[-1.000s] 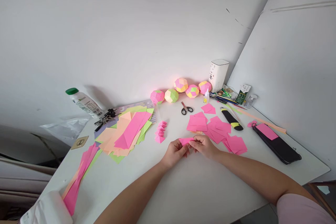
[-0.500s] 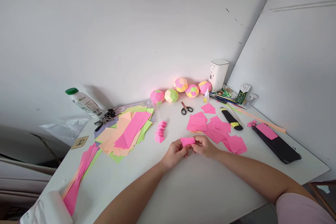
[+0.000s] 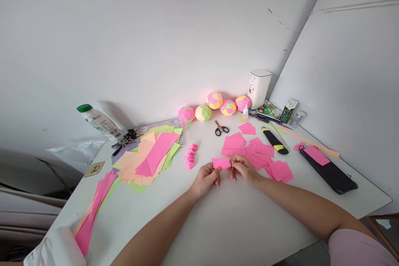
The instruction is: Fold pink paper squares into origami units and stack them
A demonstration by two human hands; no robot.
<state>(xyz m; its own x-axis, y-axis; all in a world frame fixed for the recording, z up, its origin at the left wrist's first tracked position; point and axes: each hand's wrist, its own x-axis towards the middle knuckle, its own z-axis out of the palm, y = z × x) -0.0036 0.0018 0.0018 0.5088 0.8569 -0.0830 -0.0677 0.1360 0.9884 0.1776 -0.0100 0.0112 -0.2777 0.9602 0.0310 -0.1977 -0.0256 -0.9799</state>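
A small pink paper piece (image 3: pixel 221 163) is held between both hands just above the white table (image 3: pixel 224 224). My left hand (image 3: pixel 206 178) pinches its lower left edge, fingers curled. My right hand (image 3: pixel 242 168) pinches its right end with fingertips pressed together. A row of folded pink units (image 3: pixel 190 156) lies just left of the hands. Loose pink paper squares (image 3: pixel 258 156) are spread behind and to the right of my right hand.
A pile of orange, green and pink sheets (image 3: pixel 151 156) lies at left, with keys (image 3: pixel 126 139) and a green-capped bottle (image 3: pixel 99 121) behind. Paper balls (image 3: pixel 215 106), scissors (image 3: pixel 220 129), a glue bottle (image 3: pixel 245 114), a cutter (image 3: pixel 274 141) and a black case (image 3: pixel 328 170) sit further back and right.
The pink piece has opened out and risen from a narrow folded strip to a flatter rectangle. Both hands have shifted slightly away from me.
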